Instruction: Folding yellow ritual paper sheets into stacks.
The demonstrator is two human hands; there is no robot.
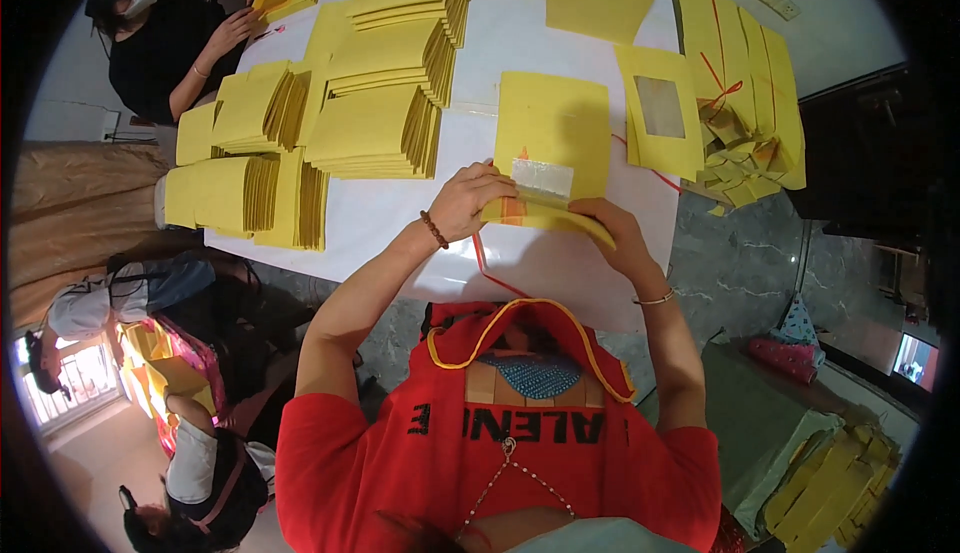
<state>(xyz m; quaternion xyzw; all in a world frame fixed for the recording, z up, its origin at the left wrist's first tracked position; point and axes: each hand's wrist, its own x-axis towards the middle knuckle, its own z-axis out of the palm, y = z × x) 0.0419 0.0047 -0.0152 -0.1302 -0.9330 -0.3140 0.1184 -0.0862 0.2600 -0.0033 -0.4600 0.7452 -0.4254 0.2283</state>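
Observation:
A yellow paper sheet (553,118) with a clear window lies on the table in front of me, its near end bent up into a curved fold. My left hand (470,201) grips the left end of that fold, fingers curled over it beside the window. At the right end, my right hand (620,241) holds the fold with its fingers closed round the edge. An orange-red mark shows on the fold near my left fingers. A red ribbon (483,258) hangs from below the sheet toward the table's near edge.
Stacks of folded yellow paper (368,131) cover the table's left side. A windowed yellow piece (660,108) lies right of my sheet, beside a bundle (755,83) tied with red ribbon. A person (175,33) handles yellow paper at far left; other people sit lower left.

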